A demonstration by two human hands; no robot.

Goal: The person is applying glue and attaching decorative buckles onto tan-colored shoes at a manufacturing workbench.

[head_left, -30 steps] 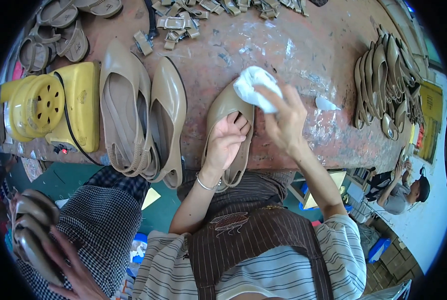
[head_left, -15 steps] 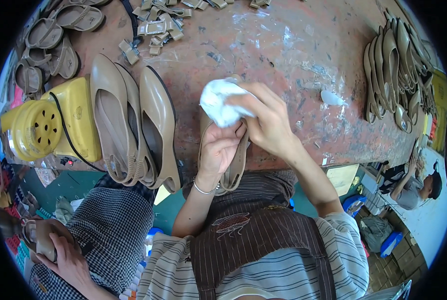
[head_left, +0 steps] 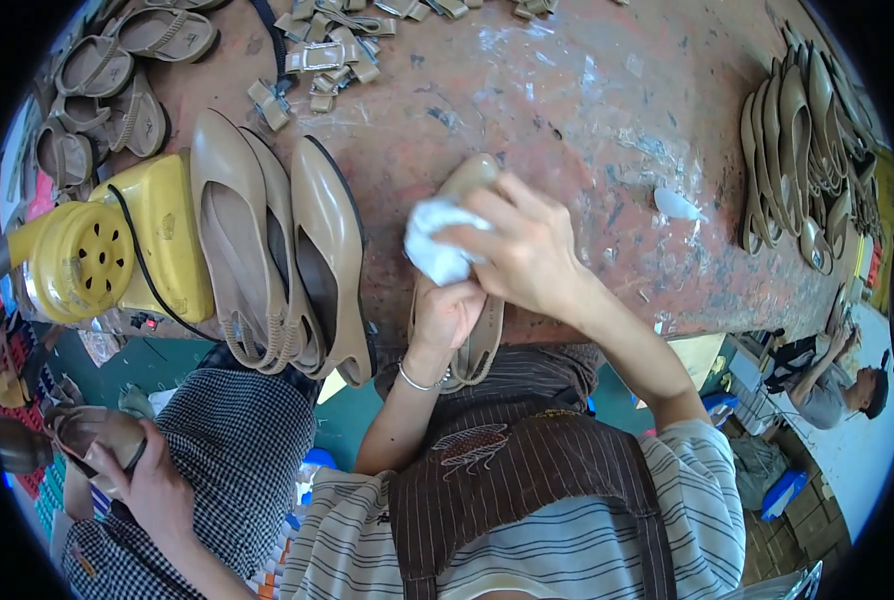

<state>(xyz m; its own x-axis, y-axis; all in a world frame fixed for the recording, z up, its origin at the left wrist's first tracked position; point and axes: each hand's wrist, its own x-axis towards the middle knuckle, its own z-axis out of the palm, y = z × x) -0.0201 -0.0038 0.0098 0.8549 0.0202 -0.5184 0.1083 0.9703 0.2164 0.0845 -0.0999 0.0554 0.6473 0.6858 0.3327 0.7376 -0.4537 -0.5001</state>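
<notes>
A tan slingback shoe point(head_left: 472, 174) lies at the front of the table before me, toe pointing away. My left hand point(head_left: 448, 316) grips it around the middle, and its heel strap hangs toward my apron. In my right hand point(head_left: 529, 250) is a crumpled white cloth point(head_left: 435, 243), pressed against the upper just behind the toe. Cloth and fingers hide much of the shoe's front. Three similar tan shoes point(head_left: 329, 215) stand close together to the left of my left hand.
A yellow machine point(head_left: 172, 240) with a black cable stands on the left. Tan sandals point(head_left: 147, 115) lie far left, bow trims point(head_left: 332, 60) at the back. More shoes point(head_left: 792, 130) are stacked right, near a white scrap point(head_left: 677, 204). A co-worker's hand point(head_left: 162, 490) holds a shoe at lower left.
My right hand and the cloth have moved toward me along the shoe, so its toe shows more. My left hand keeps its grip. The co-worker's hand and shoe have shifted and turned.
</notes>
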